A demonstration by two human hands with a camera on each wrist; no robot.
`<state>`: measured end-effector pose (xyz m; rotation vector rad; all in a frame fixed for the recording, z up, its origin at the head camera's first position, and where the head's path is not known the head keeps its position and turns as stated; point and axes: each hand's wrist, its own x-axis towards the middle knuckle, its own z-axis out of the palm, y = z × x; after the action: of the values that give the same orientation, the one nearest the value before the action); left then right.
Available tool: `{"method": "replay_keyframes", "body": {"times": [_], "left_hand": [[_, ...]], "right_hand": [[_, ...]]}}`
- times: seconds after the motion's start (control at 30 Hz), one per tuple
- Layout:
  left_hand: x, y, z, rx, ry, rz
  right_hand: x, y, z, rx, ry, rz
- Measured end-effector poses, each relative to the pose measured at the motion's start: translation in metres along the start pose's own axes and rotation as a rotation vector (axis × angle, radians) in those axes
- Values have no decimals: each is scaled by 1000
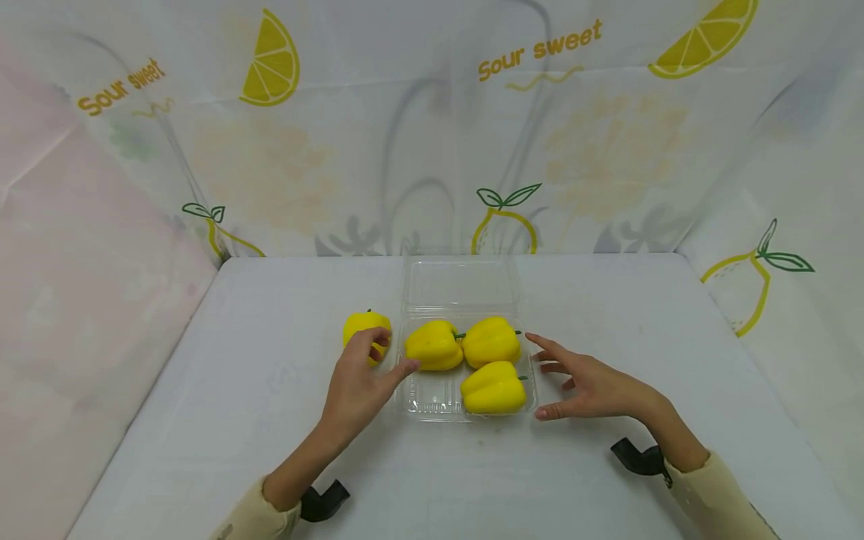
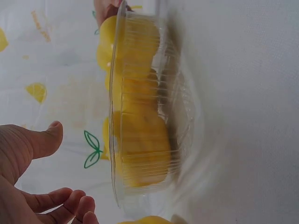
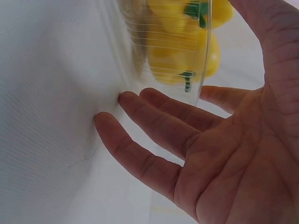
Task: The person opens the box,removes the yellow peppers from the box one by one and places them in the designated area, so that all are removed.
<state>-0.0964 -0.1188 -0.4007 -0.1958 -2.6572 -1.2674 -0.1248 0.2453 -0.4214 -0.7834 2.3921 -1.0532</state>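
Note:
A clear plastic clamshell box (image 1: 424, 397) lies with its lid (image 1: 462, 283) folded back, away from me. Inside it are three yellow bell peppers: one at the back left (image 1: 432, 346), one at the back right (image 1: 493, 343) and one at the front right (image 1: 494, 391). Another yellow bell pepper (image 1: 359, 322) stands on the table just left of the box, stem up. Over that loose pepper hang the loosely bent fingers of my left hand (image 1: 356, 388), its thumb by the box's left rim. My right hand (image 1: 597, 388) spreads beside the box's right wall, its palm (image 3: 247, 168) holding nothing.
The white table (image 1: 270, 405) runs back to a fabric backdrop (image 1: 378, 150) printed with lemons. A pink cloth side (image 1: 88, 300) rises at the left. Black wrist mounts (image 1: 324, 501) stick out from the cuffs.

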Motion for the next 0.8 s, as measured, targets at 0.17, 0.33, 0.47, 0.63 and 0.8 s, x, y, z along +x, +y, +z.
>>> {"method": "replay_keyframes", "body": {"times": [0.17, 0.33, 0.47, 0.63, 0.8], "left_hand": [[-2, 4, 4, 34, -3, 56], [-3, 9, 8, 43, -15, 85], [-5, 14, 11, 54, -35, 75], [-6, 16, 15, 76, -57, 62], [-7, 17, 20, 100, -61, 95]], "right_hand": [[0, 0, 0, 5, 1, 2], [-1, -1, 0, 2, 3, -2], [-1, 0, 0, 2, 2, -2], [0, 0, 1, 4, 4, -2], [0, -1, 0, 4, 4, -5]]}}
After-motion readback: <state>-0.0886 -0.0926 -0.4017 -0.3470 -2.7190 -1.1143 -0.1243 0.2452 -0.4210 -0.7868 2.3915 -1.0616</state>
